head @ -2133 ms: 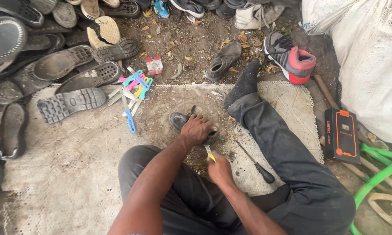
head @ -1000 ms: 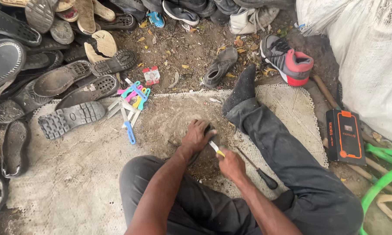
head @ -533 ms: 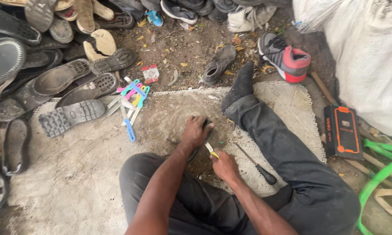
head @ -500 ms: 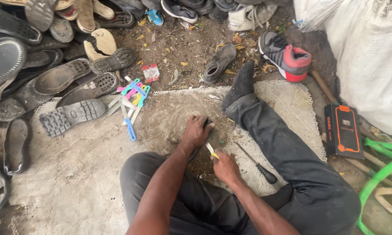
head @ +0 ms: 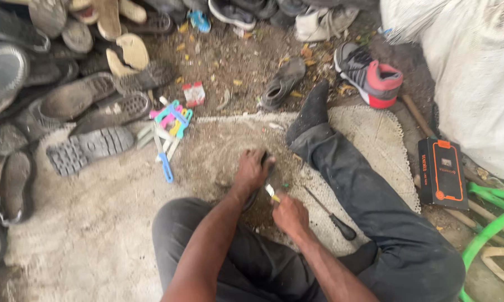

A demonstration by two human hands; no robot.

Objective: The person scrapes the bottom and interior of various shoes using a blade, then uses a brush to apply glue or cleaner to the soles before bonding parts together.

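I sit on the ground with one leg stretched out. My left hand point(head: 252, 172) presses down on a dark shoe sole point(head: 251, 197) that lies on a pale mat point(head: 375, 140), mostly hidden under the hand. My right hand point(head: 289, 213) is closed around a small yellow-handled cutter point(head: 271, 193), whose tip points at the sole's edge just beside my left hand. A black-handled awl point(head: 330, 215) lies on the mat to the right of my right hand.
Several worn shoes and soles are heaped at the left and top. Colourful plastic sticks point(head: 168, 131) lie left of the mat. A grey and red sneaker point(head: 369, 75), a black and orange box point(head: 443, 170), a white sack point(head: 475, 72) and green tubing point(head: 489, 223) stand at the right.
Both hands have stayed on the sole with small shifts; the right hand with the cutter has worked along its edge close to the left hand. The camera view has drifted slightly.
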